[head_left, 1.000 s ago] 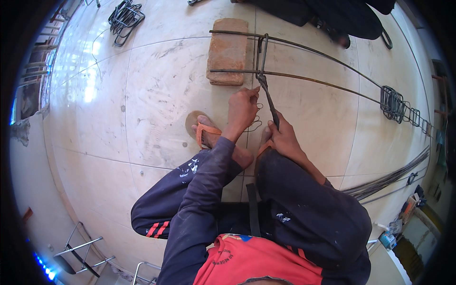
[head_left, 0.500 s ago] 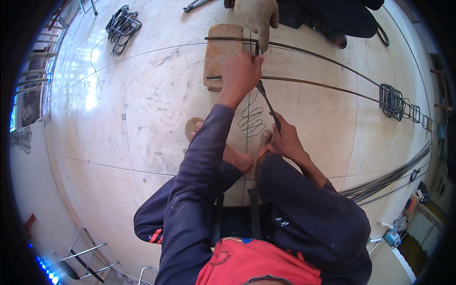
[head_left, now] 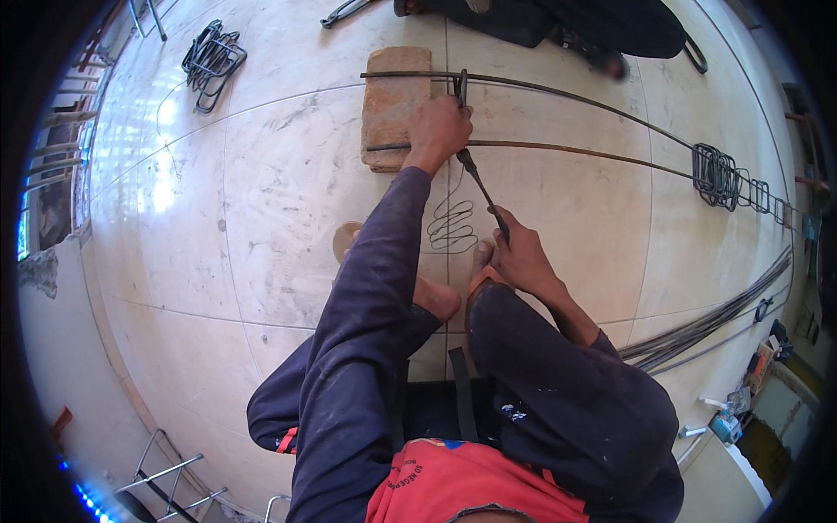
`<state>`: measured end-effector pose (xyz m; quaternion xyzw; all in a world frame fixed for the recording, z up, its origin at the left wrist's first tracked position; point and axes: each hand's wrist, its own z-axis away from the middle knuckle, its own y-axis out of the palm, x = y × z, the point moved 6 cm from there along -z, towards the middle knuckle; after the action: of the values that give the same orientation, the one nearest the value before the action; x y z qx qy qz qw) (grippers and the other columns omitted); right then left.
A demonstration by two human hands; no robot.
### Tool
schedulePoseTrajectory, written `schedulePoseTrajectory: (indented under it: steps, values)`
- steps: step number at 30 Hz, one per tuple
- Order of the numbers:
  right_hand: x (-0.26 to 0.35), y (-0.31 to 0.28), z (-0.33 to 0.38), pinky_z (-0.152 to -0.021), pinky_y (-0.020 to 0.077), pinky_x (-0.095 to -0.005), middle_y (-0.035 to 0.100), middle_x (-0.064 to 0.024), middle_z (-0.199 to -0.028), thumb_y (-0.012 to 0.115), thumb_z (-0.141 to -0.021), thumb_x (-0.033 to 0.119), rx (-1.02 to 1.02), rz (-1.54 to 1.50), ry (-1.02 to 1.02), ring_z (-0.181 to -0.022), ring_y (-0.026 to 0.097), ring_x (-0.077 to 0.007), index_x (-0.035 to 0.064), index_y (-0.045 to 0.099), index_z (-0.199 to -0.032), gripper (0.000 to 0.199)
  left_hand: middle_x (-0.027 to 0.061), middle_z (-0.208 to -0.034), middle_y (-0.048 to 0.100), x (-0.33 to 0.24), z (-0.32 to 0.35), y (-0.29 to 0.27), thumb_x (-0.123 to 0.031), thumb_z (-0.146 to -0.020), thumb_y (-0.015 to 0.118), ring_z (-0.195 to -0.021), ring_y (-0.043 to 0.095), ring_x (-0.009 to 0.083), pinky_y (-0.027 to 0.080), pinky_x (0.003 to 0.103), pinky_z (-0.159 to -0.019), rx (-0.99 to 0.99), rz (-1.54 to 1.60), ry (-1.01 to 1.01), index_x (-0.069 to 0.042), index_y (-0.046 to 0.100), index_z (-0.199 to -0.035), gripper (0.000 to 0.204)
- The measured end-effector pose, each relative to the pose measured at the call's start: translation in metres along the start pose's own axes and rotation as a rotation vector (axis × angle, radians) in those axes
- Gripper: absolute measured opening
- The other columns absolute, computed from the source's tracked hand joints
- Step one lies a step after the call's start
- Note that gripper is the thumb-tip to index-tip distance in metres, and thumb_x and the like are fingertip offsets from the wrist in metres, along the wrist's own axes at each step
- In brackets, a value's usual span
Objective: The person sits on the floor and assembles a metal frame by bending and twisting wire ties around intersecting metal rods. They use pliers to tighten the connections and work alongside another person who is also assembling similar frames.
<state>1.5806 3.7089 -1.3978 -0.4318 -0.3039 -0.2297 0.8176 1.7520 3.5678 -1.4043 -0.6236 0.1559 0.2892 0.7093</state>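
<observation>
My left hand (head_left: 438, 131) is closed round a dark steel stirrup (head_left: 461, 85) that crosses the two long steel rods. In my right hand (head_left: 526, 254), near my foot, is the handle end of pincers (head_left: 485, 197). Their head reaches up to just beside my left hand, by the near rod (head_left: 567, 152); the jaws are too small to make out. The far rod (head_left: 558, 90) runs beyond my left hand. Both rods' left ends rest on a reddish brick (head_left: 397, 109). A loose, wavy thin wire (head_left: 452, 228) lies between the brick and my feet.
Bunched stirrups (head_left: 715, 177) sit on the rods' right part. Another pile of stirrups (head_left: 212, 65) lies far left. A bundle of thin rods (head_left: 711, 318) is at right. At the far side a person's dark-clothed legs (head_left: 602, 26) show. Metal stool legs (head_left: 170, 479) stand lower left.
The other person's gloved hand, which was at the stirrup on the far rod, has withdrawn. My hands keep their grips. The whole view has shifted slightly.
</observation>
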Motion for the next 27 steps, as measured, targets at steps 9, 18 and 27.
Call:
schedulePoseTrajectory:
  steps: [9, 18, 27]
  values:
    - [0.001, -0.001, 0.000, -0.070, 0.0451, -0.0469, 0.059, -0.0275, -0.077, 0.046, -0.089, 0.011, 0.029, 0.007, 0.033, -0.076, 0.059, -0.0423, 0.0002, 0.044, -0.127, 0.039, 0.0212, -0.082, 0.066, 0.000, 0.002, -0.001, -0.030, -0.082, 0.059, -0.081, 0.064, 0.0387, 0.049, 0.047, -0.073, -0.073, -0.009, -0.025, -0.003, 0.069, -0.082, 0.029]
    - [-0.004, 0.010, 0.005, -0.075, 0.0490, -0.0432, 0.063, -0.0258, -0.083, 0.049, -0.088, 0.016, 0.121, -0.192, 0.049, -0.078, 0.064, -0.0385, 0.0076, 0.033, -0.138, 0.054, 0.0190, -0.083, 0.066, 0.015, -0.001, 0.011, -0.034, -0.081, 0.060, -0.082, 0.064, 0.0367, 0.051, 0.047, -0.070, -0.014, -0.002, -0.039, -0.006, 0.069, -0.082, 0.029]
    - [-0.030, 0.019, 0.004, -0.070, 0.0492, -0.0301, 0.060, -0.0096, -0.091, 0.049, -0.090, 0.008, 0.260, -0.638, 0.098, -0.078, 0.059, -0.0182, 0.0094, 0.023, -0.144, 0.060, 0.0201, -0.086, 0.066, 0.006, 0.004, 0.006, -0.033, -0.082, 0.060, -0.084, 0.063, 0.0387, 0.050, 0.048, -0.072, -0.081, 0.054, -0.044, -0.004, 0.066, -0.087, 0.030]
